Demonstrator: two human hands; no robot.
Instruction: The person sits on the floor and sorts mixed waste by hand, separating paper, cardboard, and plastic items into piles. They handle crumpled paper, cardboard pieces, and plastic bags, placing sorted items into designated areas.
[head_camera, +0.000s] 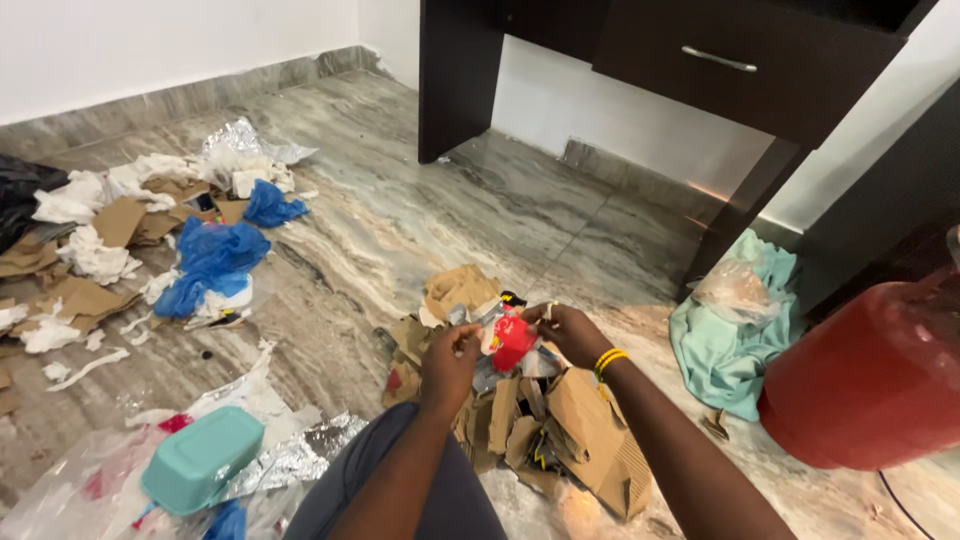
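A grey marble floor (420, 220) is littered with scraps, a dark desk (700, 60) filling the upper right of the frame. At centre, a red plastic piece (512, 342) is pinched by the right hand (568, 332), while the left hand (450, 362) is closed on its edge, above a cardboard pile (560, 420). A teal container (200, 460) lies at lower left.

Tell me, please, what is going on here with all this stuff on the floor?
A person sits on the marble floor, holding a small red and white item between the left hand and right hand, above a pile of torn cardboard scraps. More cardboard, white paper and blue plastic bags lie scattered further left, with a teal container nearby.
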